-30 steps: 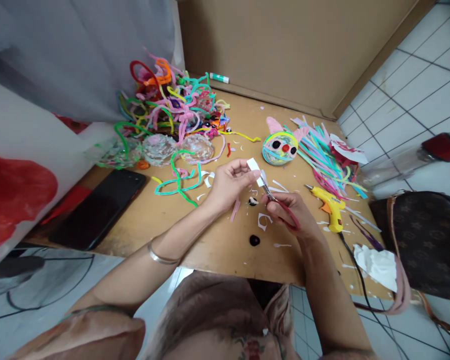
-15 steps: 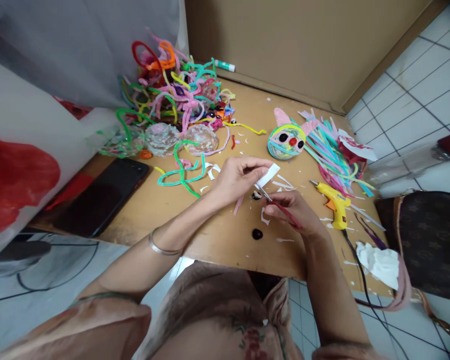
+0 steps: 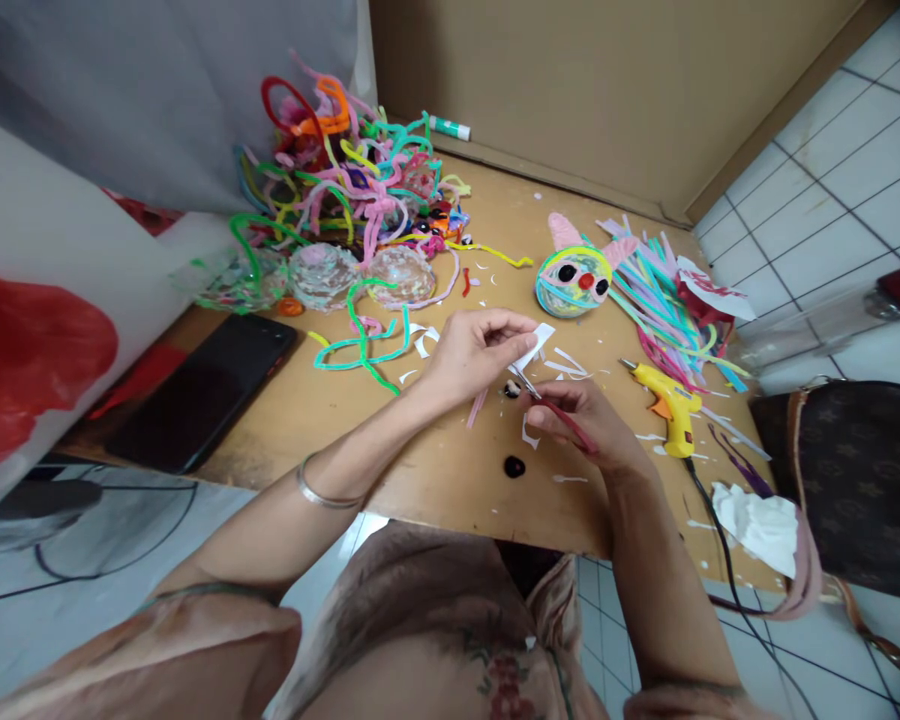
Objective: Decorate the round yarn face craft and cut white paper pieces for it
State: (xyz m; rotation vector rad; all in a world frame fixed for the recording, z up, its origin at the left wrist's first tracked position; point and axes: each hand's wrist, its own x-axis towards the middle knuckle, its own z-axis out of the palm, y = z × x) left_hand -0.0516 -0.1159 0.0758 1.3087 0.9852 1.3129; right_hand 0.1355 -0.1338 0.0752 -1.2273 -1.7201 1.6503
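My left hand [image 3: 481,352] pinches a small piece of white paper [image 3: 542,338] between thumb and fingers. In my right hand [image 3: 581,418] is a pair of scissors [image 3: 574,428] with red handles, its blades meeting the paper's near edge. Under the hands lie white paper scraps [image 3: 566,362] and a dark round piece with a pale top [image 3: 512,389]. Nearer the table's front edge rests a black round piece [image 3: 514,467]. Beyond my hands sits a round ball figure [image 3: 574,283] with pink ears, black eyes and a red nose.
At the left back is a heap of colourful pipe cleaners [image 3: 375,200], with a black phone [image 3: 206,395] in front. To the right lie a yellow glue gun [image 3: 667,405] with its cord, more pipe cleaners [image 3: 652,290], crumpled tissue [image 3: 757,525] and a brown bag [image 3: 859,490].
The left hand and the white paper have shifted very slightly left. The scissors stay at the paper's edge, and the things on the table look the same.
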